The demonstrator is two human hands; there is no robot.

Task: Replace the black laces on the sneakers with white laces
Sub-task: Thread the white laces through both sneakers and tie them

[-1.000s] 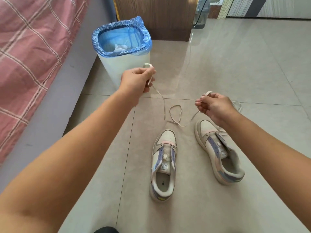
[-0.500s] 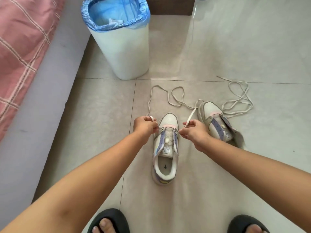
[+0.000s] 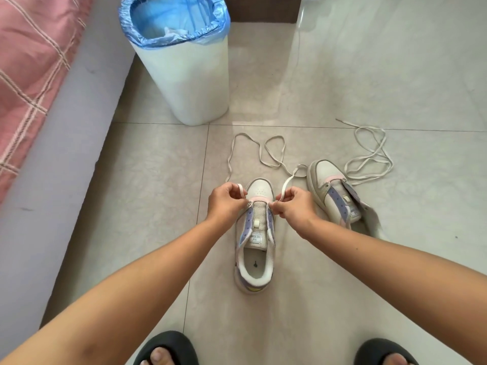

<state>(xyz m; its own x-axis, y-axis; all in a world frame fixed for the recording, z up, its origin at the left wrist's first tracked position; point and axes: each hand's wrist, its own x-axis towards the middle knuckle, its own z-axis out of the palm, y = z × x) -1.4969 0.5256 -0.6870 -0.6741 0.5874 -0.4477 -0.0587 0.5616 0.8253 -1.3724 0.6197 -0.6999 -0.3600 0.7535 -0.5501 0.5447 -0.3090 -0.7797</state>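
A pale tiled floor (image 3: 369,75) fills the view, with a bed (image 3: 39,75) along the left edge and a white bin (image 3: 184,83) with a blue liner at the far middle. Two sneakers lie on the tiles. The near sneaker (image 3: 255,241) points its toe away from the person, its long axis running near to far; the other sneaker (image 3: 334,196) lies just to its right, angled and tipped open. No black lace shows anywhere, and both shoes look bare of lacing.

Both hands are at the far end of the near sneaker's eyelet rows, close to the toe. The left hand (image 3: 224,201) pinches one end of a white lace (image 3: 259,151) with curled fingers at the left row, and the right hand (image 3: 292,204) pinches the other end at the right row. The slack of that lace loops on the floor beyond the toe. A second lace (image 3: 369,159) lies in a loose tangle at the far right, beside the other sneaker.

The step looks like starting the first pair of eyelets. Each tip sits right at its own row, so each hand serves its own side. Whether a tip has already entered a hole cannot be told.
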